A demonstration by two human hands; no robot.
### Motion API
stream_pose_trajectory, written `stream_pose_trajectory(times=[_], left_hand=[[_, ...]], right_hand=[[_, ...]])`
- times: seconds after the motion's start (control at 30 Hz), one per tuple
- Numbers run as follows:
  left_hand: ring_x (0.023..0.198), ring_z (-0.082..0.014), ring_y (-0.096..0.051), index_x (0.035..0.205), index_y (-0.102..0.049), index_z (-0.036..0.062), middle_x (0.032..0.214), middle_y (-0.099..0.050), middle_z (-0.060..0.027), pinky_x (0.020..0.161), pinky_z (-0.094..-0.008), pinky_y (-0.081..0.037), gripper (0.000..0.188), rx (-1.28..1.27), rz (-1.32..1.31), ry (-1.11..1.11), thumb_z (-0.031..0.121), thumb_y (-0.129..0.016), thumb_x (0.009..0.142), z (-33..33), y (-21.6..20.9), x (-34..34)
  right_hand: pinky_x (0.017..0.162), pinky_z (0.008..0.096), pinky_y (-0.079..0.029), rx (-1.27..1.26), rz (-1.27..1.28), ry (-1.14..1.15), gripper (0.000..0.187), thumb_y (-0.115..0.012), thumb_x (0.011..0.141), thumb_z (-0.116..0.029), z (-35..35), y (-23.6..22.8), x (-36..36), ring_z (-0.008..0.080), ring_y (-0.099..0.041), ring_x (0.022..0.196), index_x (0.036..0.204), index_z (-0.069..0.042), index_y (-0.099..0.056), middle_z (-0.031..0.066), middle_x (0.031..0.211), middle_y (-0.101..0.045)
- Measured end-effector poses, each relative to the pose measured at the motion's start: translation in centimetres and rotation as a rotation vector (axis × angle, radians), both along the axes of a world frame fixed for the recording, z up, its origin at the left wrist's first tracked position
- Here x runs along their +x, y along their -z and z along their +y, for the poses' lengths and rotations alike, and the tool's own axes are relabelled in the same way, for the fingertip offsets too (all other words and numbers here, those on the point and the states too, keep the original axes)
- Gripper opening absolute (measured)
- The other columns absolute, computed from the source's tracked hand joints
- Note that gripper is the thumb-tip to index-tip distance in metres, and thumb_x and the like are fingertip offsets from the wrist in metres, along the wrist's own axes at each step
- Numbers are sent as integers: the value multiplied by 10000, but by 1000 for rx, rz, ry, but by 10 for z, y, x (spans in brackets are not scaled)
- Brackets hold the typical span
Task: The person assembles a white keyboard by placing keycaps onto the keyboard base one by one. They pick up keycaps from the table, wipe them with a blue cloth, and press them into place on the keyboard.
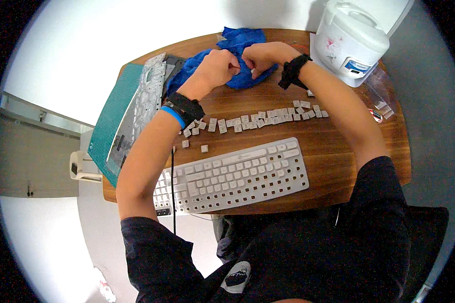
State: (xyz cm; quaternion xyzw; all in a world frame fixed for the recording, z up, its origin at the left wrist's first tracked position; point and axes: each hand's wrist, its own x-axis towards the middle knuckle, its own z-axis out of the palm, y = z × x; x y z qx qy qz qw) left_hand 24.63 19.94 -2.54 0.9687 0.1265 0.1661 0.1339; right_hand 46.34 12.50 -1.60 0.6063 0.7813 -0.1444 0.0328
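Note:
At the far side of the wooden table, a crumpled blue cloth (240, 39) lies under both my hands. My left hand (219, 68) is closed with curled fingers over the cloth; whatever they grip is hidden. Just to its right, my right hand (267, 55) pinches a small pale piece that looks like a keycap (253, 72), close against the cloth. Loose white keycaps (260, 121) run in an uneven band across the table between my forearms. Nearer me sits a white keyboard (237, 174), some of its keys in place and its near and right parts showing bare switch holes.
A white rice cooker (354, 43) stands at the back right, with a clear plastic bag (379, 93) beside it. On the left, a grey translucent keyboard part (141, 106) leans over a green cutting mat (111, 121). A black cable (173, 192) crosses the keyboard's left part.

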Motion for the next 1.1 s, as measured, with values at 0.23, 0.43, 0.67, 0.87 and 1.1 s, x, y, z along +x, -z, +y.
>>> stream_pose_trajectory(times=[0.23, 0.43, 0.67, 0.87, 1.1], left_hand=[[933, -415, -766, 977, -793, 67, 961, -790, -201, 826, -499, -615, 182, 189, 118, -194, 127, -864, 820, 5, -10, -4], [929, -347, -791, 962, -769, 73, 952, -792, -179, 834, -451, -626, 159, -131, -49, -102, 122, -842, 831, -3, -8, -4], [959, -324, -778, 1047, -791, 101, 1011, -803, -128, 884, -412, -626, 165, 66, 24, 133, 80, -806, 884, 20, 8, -5], [854, -429, -750, 888, -778, 25, 884, -756, -229, 764, -478, -603, 102, 54, -6, 59, 104, -812, 833, -5, -8, -22], [856, -436, -737, 836, -726, 7, 837, -745, -237, 773, -472, -587, 104, 214, 26, -37, 107, -752, 852, -6, -16, -46]], right_hand=[[716, 451, -550, 66, -24, -40, 408, -985, 770, -286, 1, 8, 4, 328, -730, 881, 940, -82, -675, 98, 911, -748], [790, 506, -604, 65, -85, -10, 424, -988, 721, -306, 3, 5, -7, 374, -765, 978, 988, -99, -732, 130, 1002, -786], [784, 419, -549, 11, -17, -153, 343, -913, 846, -226, 25, 34, 46, 279, -674, 853, 1000, -64, -652, 59, 911, -684], [669, 443, -522, -27, -159, -127, 359, -950, 809, -311, 17, -2, -9, 276, -663, 764, 879, -72, -691, 111, 829, -722], [698, 436, -513, 46, -106, -141, 354, -940, 847, -284, 14, 8, 8, 273, -645, 788, 931, -78, -666, 112, 871, -719]])
